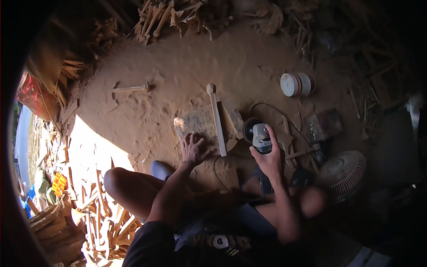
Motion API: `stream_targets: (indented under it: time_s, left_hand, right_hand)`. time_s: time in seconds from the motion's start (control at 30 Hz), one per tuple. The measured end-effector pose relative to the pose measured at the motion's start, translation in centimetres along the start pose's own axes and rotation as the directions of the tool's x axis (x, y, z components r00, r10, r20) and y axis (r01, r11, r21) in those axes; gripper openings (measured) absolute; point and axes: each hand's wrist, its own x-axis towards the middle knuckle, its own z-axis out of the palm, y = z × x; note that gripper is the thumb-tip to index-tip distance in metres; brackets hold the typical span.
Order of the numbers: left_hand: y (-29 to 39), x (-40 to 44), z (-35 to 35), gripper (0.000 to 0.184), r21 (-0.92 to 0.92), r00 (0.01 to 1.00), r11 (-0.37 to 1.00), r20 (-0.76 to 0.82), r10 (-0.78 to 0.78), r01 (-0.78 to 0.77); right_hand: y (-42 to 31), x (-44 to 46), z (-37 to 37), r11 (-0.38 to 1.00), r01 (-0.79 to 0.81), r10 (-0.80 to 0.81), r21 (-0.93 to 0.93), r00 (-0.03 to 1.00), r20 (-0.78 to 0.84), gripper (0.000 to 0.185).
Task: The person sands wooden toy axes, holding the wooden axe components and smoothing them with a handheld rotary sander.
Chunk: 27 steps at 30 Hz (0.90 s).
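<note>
My left hand (193, 150) lies with its fingers spread on the near edge of a worn, dusty board (195, 122). Beside it, a long, pale, bone-like piece (218, 120) with a knobbed far end lies across the board; the hand appears apart from it. My right hand (270, 162) is closed around an angle grinder (261, 135), thumb and index finger along its body. The grinder's dark round disc (250, 129) is just right of the board. Whether the disc spins cannot be made out.
A similar knobbed piece (132, 88) lies at the far left on dusty ground. A white bucket (291, 84) lies far right, a fan (341, 173) near right. A dark block (324, 124) sits beyond the cable (284, 113). Piles of pale pieces (155, 20) (104, 218) surround the ground.
</note>
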Motion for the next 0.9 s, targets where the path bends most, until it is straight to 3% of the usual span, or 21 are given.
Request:
stream_targets:
  time_s: [0.1,0.23,0.43,0.53,0.77,0.9]
  left_hand:
    - [0.3,0.1,-0.8,0.065,-0.072,1.0,0.997,-0.002,0.005,-0.005]
    - [0.0,0.9,-1.2,0.068,-0.098,0.999,0.995,0.036,0.012,-0.009]
    - [-0.3,0.9,-1.0,0.067,-0.096,0.999,0.995,0.026,0.021,-0.018]
    - [0.1,0.9,-1.5,0.065,-0.116,1.0,0.993,-0.003,0.024,-0.024]
    - [-0.1,1.0,-1.2,0.062,-0.12,0.999,0.993,-0.027,0.02,-0.023]
    - [0.1,1.1,-1.5,0.062,-0.101,1.0,0.995,-0.012,0.015,-0.016]
  right_hand:
    - [3.8,-0.9,2.7,0.998,0.055,-0.052,-0.025,0.993,0.109,0.087]
    - [7.4,-2.4,5.4,1.0,0.006,-0.005,-0.005,0.979,0.203,0.086]
    - [5.9,-3.4,6.3,0.977,-0.061,0.102,-0.205,0.975,0.195,0.087]
    - [5.4,-2.6,6.4,0.915,-0.159,0.253,-0.371,0.943,0.219,0.088]
    - [6.2,-2.7,7.2,0.875,-0.135,0.249,-0.466,0.949,0.192,0.087]
    - [4.5,-2.4,7.1,0.812,-0.199,0.344,-0.548,0.923,0.174,0.087]
